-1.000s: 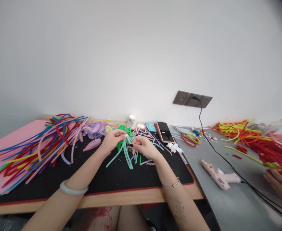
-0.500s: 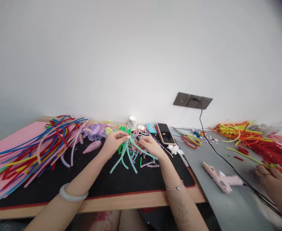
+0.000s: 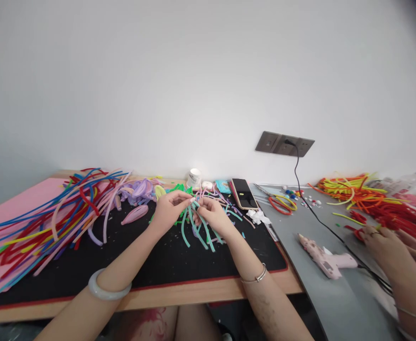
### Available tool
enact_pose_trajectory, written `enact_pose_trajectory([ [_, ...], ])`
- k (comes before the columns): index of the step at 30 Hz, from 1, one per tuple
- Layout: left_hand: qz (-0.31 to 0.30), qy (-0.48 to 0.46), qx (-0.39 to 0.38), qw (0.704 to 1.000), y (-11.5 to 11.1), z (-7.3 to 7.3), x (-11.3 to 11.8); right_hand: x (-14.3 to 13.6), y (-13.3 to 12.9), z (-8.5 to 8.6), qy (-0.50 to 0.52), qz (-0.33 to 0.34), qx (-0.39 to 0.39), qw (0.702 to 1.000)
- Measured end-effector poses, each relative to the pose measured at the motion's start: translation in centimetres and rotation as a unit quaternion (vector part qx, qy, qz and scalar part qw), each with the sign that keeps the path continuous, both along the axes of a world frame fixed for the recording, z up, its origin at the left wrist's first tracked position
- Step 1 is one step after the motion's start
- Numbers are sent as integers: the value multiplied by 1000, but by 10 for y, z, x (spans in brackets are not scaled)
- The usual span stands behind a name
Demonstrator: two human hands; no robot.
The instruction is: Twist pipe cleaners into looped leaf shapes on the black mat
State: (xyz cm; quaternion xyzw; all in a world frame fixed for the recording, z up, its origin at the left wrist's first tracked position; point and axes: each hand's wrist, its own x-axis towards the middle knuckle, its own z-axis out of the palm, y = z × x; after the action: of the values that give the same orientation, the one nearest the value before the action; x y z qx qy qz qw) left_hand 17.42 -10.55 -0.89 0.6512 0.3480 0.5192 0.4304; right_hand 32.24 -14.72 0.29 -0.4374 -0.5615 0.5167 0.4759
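Observation:
Several mint-green pipe cleaners [image 3: 202, 233] hang in a spread bunch over the black mat [image 3: 129, 265]. My left hand [image 3: 174, 207] pinches the bunch near its top between thumb and fingers. My right hand [image 3: 211, 214] closes on the same strands just to the right, its fingertips partly hidden by them. Behind the hands lie bright green pipe cleaner pieces [image 3: 180, 187] and short cut pastel bits. A pink looped pipe cleaner shape [image 3: 134, 214] rests on the mat left of my left hand.
Many coloured pipe cleaners [image 3: 69, 213] cover the left side. A phone [image 3: 244, 193], scissors [image 3: 281, 202] and a paper cup [image 3: 194, 178] stand toward the back. A pink glue gun [image 3: 326, 258] with a black cord lies right. Another person's hands [image 3: 383, 244] work at far right.
The mint bunch has swung right and its strands hang differently. My right hand has shifted left, closer to my left hand. The other person's hands have moved left, over a red piece.

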Motion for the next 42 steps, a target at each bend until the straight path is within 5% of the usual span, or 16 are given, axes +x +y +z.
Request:
enact_pose_trajectory([
  [9, -3, -15, 10, 1000, 1, 0, -1, 5, 1, -3, 67, 45, -86, 993],
  [18, -6, -23, -7, 1000, -6, 4, 1, 2, -1, 0, -17, 39, -12, 999],
  [27, -15, -101, -75, 992, 3, 0, -1, 0, -10, 1, -131, 108, 55, 984],
  [33, -60, -146, -130, 979, 6, 3, -6, 2, -13, 3, -96, 195, -6, 976],
  [40, -35, -238, -137, 961, 18, 15, -26, 22, -13, 13, -88, 313, -103, 940],
  [42, -42, -259, -144, 954, 20, 19, -33, 33, -9, 17, -55, 275, -105, 954],
])
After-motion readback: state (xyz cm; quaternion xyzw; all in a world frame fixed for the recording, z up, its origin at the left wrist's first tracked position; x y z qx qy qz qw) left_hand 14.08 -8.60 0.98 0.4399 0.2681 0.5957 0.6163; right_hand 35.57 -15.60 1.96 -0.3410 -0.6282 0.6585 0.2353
